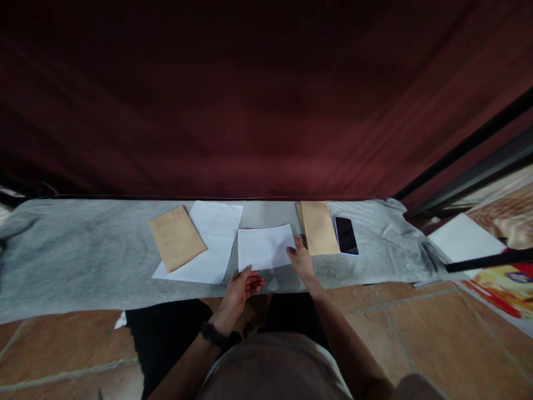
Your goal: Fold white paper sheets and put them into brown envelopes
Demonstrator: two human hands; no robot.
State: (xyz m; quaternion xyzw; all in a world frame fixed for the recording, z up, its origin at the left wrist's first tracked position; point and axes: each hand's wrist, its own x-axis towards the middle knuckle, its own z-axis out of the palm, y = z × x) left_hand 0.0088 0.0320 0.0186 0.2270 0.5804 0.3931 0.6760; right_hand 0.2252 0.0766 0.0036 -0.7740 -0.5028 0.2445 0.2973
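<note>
A white sheet of paper (265,246), seemingly folded, lies in front of me on the grey cloth. My right hand (300,260) pinches its right edge, thumb on top. At the sheet's lower left edge is my left hand (245,284), palm turned partly up, fingers loosely bent and apart; whether a fingertip touches the paper is hard to tell. Left of it are larger white sheets (212,261), partly covered by a brown envelope (177,236) with a small reddish mark. A small stack of brown envelopes (320,228) lies just beyond my right hand.
A phone (346,235) with a dark screen lies right of the envelope stack. The grey cloth (83,250) covers a long, narrow surface. Behind it hangs a dark red curtain (266,111). Dark bars (470,144) and a colourful printed package (508,289) are at the right.
</note>
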